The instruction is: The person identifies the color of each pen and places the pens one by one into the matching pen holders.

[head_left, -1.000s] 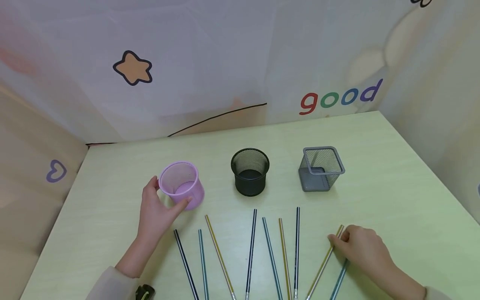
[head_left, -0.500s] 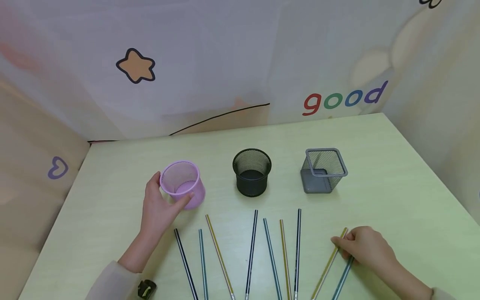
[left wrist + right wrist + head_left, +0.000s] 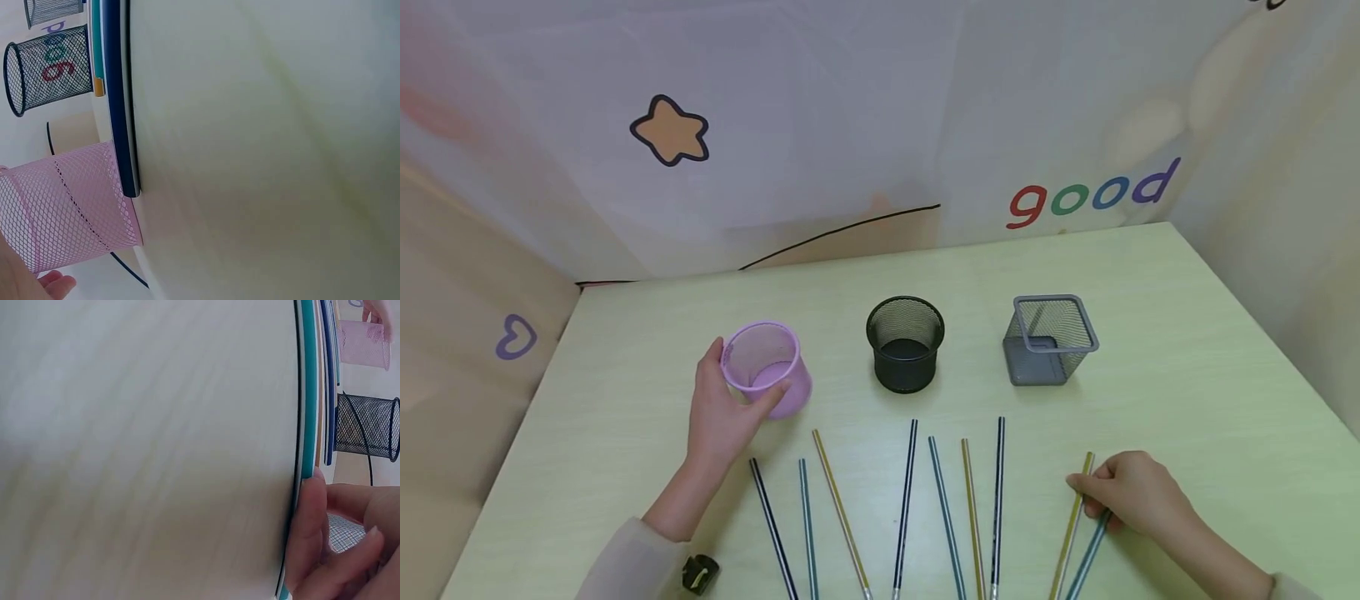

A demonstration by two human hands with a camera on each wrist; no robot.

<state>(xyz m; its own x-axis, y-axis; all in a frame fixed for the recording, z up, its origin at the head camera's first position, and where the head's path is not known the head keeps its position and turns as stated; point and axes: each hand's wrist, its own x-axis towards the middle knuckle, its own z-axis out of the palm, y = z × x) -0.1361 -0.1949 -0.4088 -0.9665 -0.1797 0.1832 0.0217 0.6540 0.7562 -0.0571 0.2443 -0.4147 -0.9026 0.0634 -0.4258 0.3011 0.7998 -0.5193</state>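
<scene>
My left hand (image 3: 722,421) grips a pink mesh pen cup (image 3: 788,387), thumb on its near side and fingers at its left rim. The cup's base is at table level in the left wrist view. At the right, my right hand (image 3: 1138,492) holds the upper parts of a yellow striped pencil (image 3: 1070,542) and a teal striped pencil (image 3: 1088,557). Its thumb lies on the yellow one, while the fingers are against the teal one. Both pencils rest on the table, their lower ends out of view. In the right wrist view fingers (image 3: 306,519) cover part of the teal pencil.
A black round mesh cup (image 3: 905,371) and a grey square mesh cup (image 3: 1036,367) stand behind the pencils. Several navy, teal and yellow pencils lie spread between the hands, including a navy pencil (image 3: 997,508). A small dark object (image 3: 700,575) is by the left sleeve.
The yellow pencil has swung nearer the teal one, its lower part moving right. My right hand has shifted slightly right. The left hand still holds the pink cup in place.
</scene>
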